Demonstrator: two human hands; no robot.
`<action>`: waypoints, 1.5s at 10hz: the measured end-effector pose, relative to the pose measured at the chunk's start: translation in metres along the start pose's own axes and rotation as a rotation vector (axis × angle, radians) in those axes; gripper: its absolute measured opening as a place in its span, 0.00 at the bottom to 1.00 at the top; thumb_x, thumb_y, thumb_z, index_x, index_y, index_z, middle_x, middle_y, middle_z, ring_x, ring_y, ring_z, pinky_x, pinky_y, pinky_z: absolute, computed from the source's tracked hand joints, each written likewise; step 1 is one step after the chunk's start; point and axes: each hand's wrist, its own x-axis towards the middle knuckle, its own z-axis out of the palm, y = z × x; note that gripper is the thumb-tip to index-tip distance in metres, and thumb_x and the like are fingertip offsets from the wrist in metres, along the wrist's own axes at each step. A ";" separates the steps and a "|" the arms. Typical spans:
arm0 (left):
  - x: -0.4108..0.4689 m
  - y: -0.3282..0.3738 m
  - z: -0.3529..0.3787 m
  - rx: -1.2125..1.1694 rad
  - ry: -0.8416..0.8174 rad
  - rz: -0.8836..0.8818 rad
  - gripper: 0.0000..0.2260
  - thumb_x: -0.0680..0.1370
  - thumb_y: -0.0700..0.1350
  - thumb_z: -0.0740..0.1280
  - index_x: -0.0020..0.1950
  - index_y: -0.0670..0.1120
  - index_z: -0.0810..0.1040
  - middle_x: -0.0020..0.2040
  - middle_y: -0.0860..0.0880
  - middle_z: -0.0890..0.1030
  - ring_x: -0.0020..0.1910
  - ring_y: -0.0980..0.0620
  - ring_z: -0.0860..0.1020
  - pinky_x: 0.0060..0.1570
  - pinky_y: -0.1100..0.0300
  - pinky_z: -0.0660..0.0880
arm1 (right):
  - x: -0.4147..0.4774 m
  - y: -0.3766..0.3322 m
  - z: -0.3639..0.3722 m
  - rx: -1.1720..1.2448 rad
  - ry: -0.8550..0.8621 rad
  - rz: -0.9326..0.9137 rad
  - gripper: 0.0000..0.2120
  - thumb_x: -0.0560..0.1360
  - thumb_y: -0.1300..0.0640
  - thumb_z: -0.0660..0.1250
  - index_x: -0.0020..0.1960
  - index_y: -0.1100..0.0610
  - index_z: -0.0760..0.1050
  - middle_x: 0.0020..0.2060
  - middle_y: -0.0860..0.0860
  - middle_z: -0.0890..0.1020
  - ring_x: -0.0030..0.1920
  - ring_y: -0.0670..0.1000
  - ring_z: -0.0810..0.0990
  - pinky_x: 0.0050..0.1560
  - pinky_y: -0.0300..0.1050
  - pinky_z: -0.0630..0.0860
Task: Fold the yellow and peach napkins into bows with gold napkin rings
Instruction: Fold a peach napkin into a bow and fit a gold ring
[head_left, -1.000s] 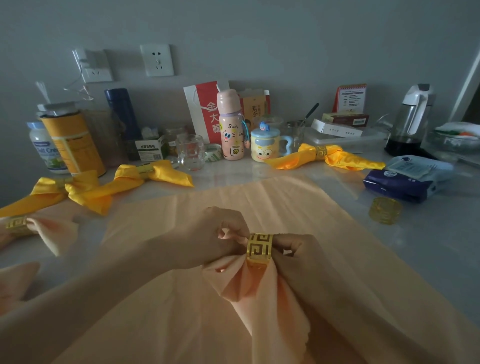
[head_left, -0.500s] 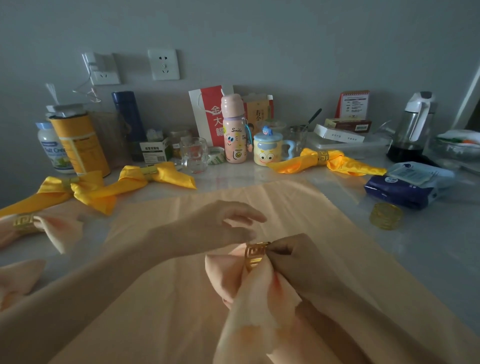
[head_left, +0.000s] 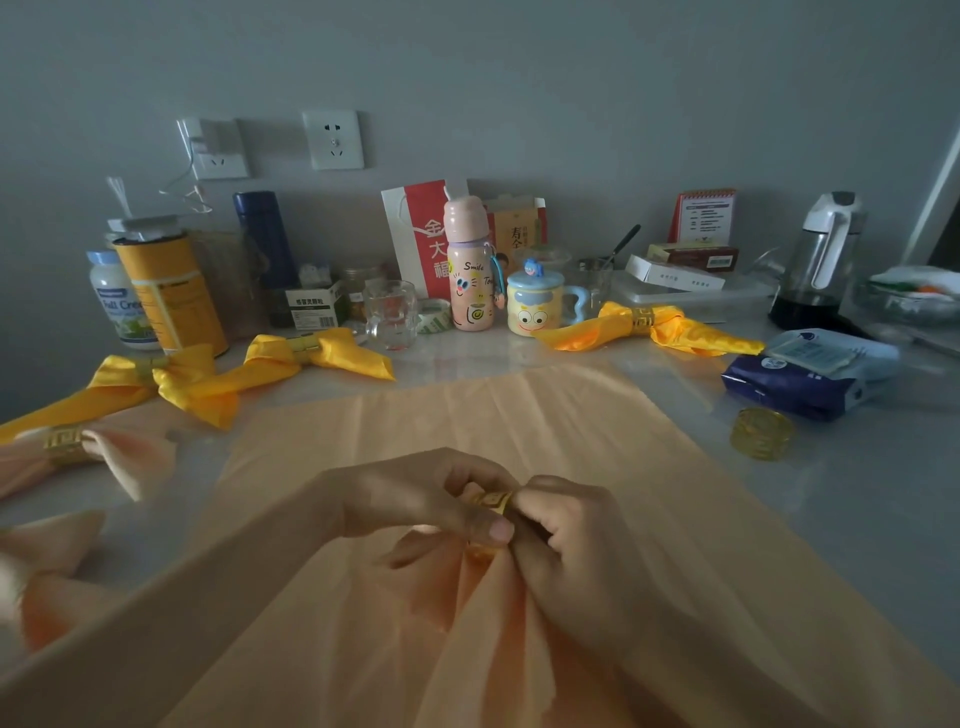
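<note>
Both hands, left hand (head_left: 415, 499) and right hand (head_left: 566, 540), are pinching the gold ring (head_left: 492, 503) around a bunched peach napkin (head_left: 467, 623), lower middle of the frame, over a flat peach cloth (head_left: 519, 415).

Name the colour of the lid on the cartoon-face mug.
The lid is light blue, shown best in the head view.

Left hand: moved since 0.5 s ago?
Yes. Against the flat peach napkin, the left hand dropped toward the near edge. Its fingers now pinch the gold ring, touching the right hand.
</note>
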 end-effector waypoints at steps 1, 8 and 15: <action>0.000 -0.010 0.000 -0.119 0.021 0.041 0.16 0.72 0.50 0.71 0.59 0.47 0.80 0.57 0.45 0.81 0.59 0.46 0.78 0.64 0.49 0.71 | 0.001 -0.003 -0.001 0.056 0.080 -0.031 0.15 0.72 0.50 0.59 0.28 0.51 0.61 0.24 0.43 0.65 0.26 0.43 0.67 0.27 0.31 0.58; -0.013 -0.019 0.022 -0.093 0.137 0.093 0.19 0.59 0.59 0.72 0.45 0.53 0.80 0.44 0.55 0.80 0.45 0.58 0.79 0.48 0.62 0.74 | 0.006 0.002 -0.006 0.004 -0.387 0.308 0.13 0.71 0.52 0.68 0.28 0.47 0.75 0.24 0.43 0.75 0.27 0.40 0.72 0.30 0.41 0.67; -0.020 -0.009 0.009 -0.333 0.152 0.163 0.09 0.75 0.38 0.67 0.48 0.52 0.77 0.40 0.60 0.81 0.41 0.65 0.78 0.43 0.70 0.74 | 0.012 -0.012 -0.024 0.426 0.003 0.251 0.24 0.57 0.48 0.66 0.36 0.70 0.73 0.25 0.62 0.71 0.28 0.50 0.68 0.26 0.45 0.64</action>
